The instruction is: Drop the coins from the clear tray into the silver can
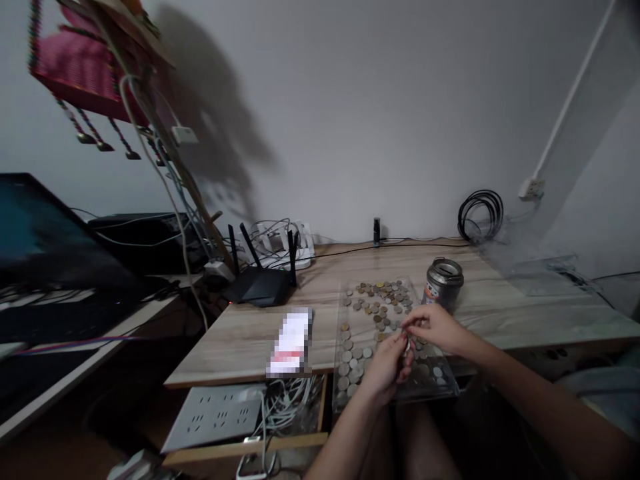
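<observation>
A clear plastic tray [341,319] lies on the wooden desk [240,340] near its front edge, with several coins [379,301] spread over it. My left hand [386,367] and my right hand [436,327] meet above the tray's near half. Their fingertips pinch together on a small item that looks like a coin [407,343]; it is too small to tell which hand grips it. A metal tin [443,283] with a slotted lid stands just behind the tray, beyond my right hand.
A black router [260,283] with antennas, a white box and tangled cables sit at the back left. A blurred-out rectangular item [291,343] lies left of the tray. An open drawer holds a power strip [215,415] and cables. A cable coil [481,215] hangs by the wall.
</observation>
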Tool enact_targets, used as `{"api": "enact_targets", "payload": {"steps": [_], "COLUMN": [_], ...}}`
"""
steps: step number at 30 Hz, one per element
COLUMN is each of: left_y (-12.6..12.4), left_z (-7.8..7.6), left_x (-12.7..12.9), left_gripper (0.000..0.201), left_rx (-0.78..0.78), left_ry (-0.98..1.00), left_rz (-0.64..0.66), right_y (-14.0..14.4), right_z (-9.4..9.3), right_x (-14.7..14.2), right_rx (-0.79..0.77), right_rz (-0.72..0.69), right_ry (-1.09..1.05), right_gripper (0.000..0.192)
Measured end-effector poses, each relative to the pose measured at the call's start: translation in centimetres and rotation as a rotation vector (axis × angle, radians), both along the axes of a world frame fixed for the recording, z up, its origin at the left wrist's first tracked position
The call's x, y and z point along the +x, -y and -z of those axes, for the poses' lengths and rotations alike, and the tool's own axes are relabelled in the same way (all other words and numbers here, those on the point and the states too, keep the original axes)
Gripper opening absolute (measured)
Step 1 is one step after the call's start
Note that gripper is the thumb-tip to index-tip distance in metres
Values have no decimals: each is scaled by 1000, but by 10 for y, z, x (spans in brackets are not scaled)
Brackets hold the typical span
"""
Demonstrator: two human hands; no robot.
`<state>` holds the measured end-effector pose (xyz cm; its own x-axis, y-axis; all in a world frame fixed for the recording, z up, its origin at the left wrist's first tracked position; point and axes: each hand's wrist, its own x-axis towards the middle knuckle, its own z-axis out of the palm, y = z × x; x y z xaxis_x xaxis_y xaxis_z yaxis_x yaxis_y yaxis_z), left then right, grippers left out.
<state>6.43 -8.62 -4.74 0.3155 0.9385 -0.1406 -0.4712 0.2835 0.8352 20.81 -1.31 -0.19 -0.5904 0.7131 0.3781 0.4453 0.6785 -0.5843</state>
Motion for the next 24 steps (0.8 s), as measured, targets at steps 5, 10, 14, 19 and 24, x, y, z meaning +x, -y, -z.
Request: {"api": "enact_targets", "payload": {"steps": [5,10,14,19,24], "left_y": [-5,-8,-6,-3,-4], "left_z": [7,7,-1,-5,-1], "left_x": [1,-1,-3,-3,-3], "left_gripper": [44,39,24,20,22], "left_rx": [-3,-81,-196,-242,-230], "left_ry": [-7,-40,51,166,212], "left_rz": [-65,-189,-218,-170,-138], "right_y": [-72,-116,-96,-23,14], "right_z": [-45,-52,-54,-32,-6], "right_x": [53,73,60,12,-18], "right_rx": [243,206,262,210,-18], "right_rz": [550,631,713,373,34], "right_ry": [25,346,418,295,202], "right_gripper": [21,22,23,24,17]}}
